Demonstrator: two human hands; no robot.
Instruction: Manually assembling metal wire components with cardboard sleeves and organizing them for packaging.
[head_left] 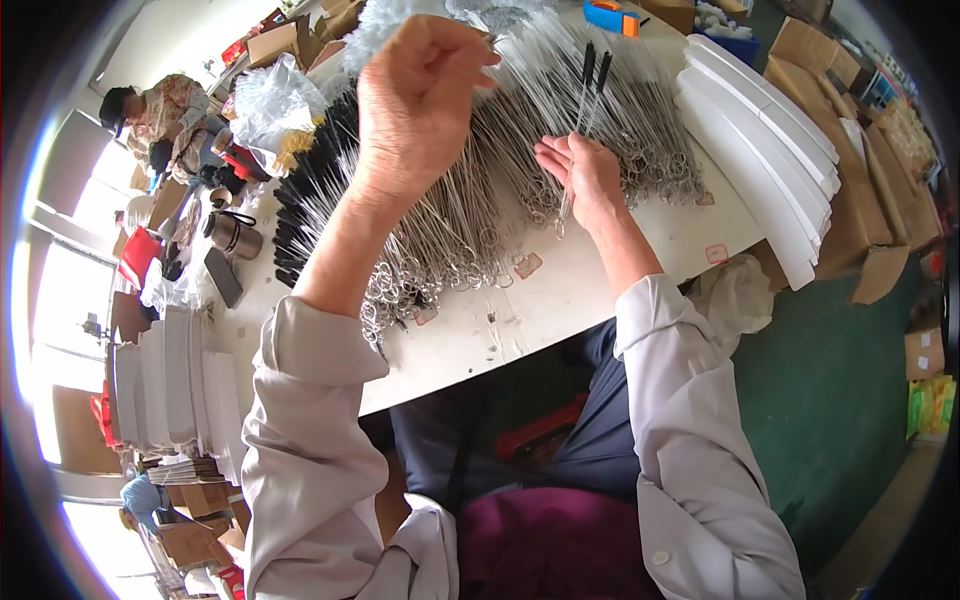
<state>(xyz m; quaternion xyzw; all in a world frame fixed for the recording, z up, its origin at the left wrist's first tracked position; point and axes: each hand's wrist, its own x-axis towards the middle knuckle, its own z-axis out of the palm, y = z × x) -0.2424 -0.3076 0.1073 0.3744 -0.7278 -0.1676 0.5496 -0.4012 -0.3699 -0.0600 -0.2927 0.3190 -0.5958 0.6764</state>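
Observation:
My right hand [590, 178] holds thin wire brushes [590, 95] with two black bristle ends pointing away; a ring end shows below the fingers. My left hand [420, 105] is raised higher and to the left, its fingers curled in toward the thumb. Whatever it pinches, if anything, is too small to make out. Under and beside my left forearm spreads a heap of wire brushes [440, 235], with black bristles on the left and ring ends toward me. Beyond my right hand lies a pile of ring-ended wires [650, 150] with clear plastic over their far ends.
The white table [560, 290] carries a tumbler [233, 236] and a dark phone-like slab [222, 278] at left, and a blue-orange tape dispenser [611, 18] at the back. White folded strips [760, 150] lie right, beside an open cardboard box [850, 190]. Another person [165, 125] is far left.

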